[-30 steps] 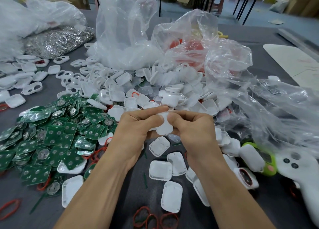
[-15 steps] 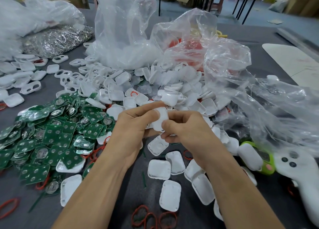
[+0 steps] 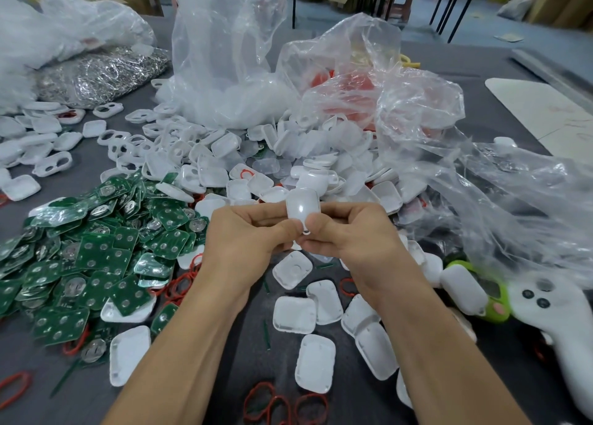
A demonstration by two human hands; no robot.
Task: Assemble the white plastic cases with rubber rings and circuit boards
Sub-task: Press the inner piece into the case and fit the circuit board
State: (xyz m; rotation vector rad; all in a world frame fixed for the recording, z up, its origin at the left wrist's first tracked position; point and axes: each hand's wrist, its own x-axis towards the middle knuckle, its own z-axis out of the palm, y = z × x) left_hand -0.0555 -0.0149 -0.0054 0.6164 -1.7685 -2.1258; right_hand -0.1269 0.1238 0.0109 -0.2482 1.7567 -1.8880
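A white plastic case (image 3: 301,209) is pinched between the left hand (image 3: 247,242) and the right hand (image 3: 353,237), which are held together above the tabletop (image 3: 253,354). Green circuit boards (image 3: 96,251) are piled at left; red rubber rings (image 3: 285,405) lie below.

Reaching in from below with both bare forearms, converging at centre. Gripping a white case (image 3: 301,208) with the left hand (image 3: 244,238) and right hand (image 3: 349,232) together, knuckles up, fingers curled, both thumb tips pressed side by side on its near face
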